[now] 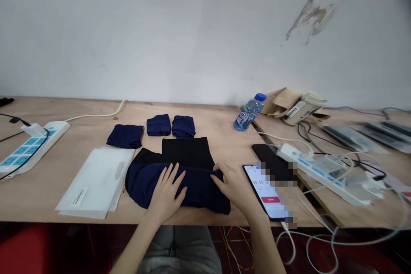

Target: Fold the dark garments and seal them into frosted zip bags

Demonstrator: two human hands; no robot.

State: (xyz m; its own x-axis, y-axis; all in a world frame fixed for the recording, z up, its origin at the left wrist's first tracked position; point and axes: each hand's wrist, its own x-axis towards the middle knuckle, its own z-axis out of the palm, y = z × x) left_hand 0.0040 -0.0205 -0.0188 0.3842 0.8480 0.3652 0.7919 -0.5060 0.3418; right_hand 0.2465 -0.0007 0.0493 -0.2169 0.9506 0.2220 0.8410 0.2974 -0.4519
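A navy cloth (199,190) lies near the table's front edge, partly over a black cloth (188,150). My left hand (167,190) rests flat on the navy cloth with its fingers spread. At the cloth's right end, my right hand (229,184) pinches its upper edge between thumb and fingers. Behind them lie folded navy pieces: one at the left (125,135), one in the middle (158,125) and one at the right (183,126). Clear plastic bags (96,180) with white labels are stacked left of the cloth.
A phone with a lit screen (265,192) and a black phone-like slab (272,160) lie at the right. Beyond are a blue-capped bottle (248,113), a paper cup (305,109) and a power strip with cables (324,173). Another power strip (35,147) sits at far left.
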